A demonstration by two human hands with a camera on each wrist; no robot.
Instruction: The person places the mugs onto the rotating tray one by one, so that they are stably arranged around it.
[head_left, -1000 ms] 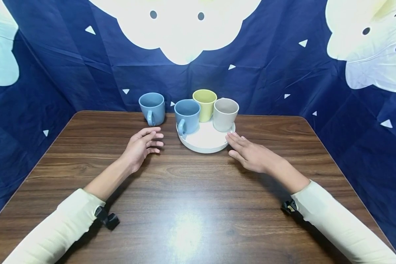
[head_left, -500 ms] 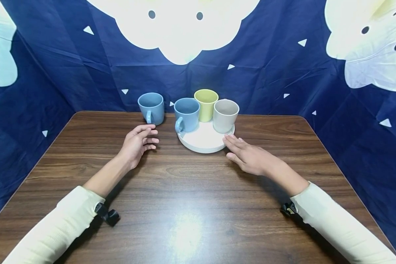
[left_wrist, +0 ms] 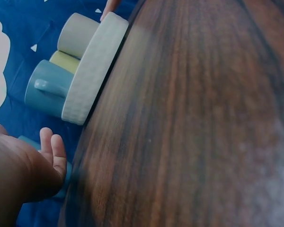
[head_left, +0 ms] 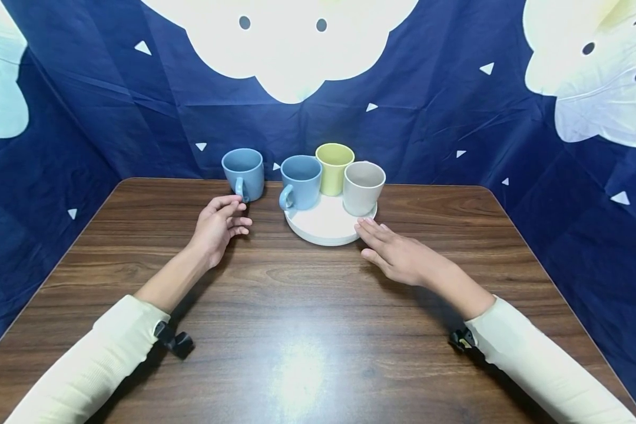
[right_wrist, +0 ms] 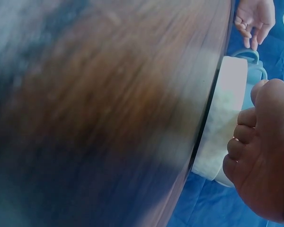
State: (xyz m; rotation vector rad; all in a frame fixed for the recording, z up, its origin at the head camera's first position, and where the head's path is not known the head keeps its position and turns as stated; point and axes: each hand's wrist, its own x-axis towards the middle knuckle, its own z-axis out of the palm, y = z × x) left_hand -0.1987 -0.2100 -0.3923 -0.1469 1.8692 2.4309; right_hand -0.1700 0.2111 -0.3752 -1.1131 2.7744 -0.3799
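Observation:
On a round white tray [head_left: 325, 239] at the back of the table stand a blue mug [head_left: 306, 191], a yellow-green cup [head_left: 330, 181] and a light grey cup [head_left: 360, 195]. A second blue mug [head_left: 251, 181] stands on the table left of the tray, its handle towards me. My left hand [head_left: 214, 231] has its thumb and forefinger right at that handle, the other fingers loosely spread. In the left wrist view this mug is mostly hidden behind the left hand [left_wrist: 31, 165]. Straight fingers of my right hand [head_left: 400, 253] touch the tray's near right rim.
The brown wooden table [head_left: 275, 306] reaches back to a dark blue curtain [head_left: 424, 129] printed with white cloud shapes. Black devices are strapped at both sleeves.
The tray has turned a little: its blue mug shifts backward, the yellow-green cup right, the grey cup nearer. My right fingers slide left along with it. My left hand moves back-left to the mug handle.

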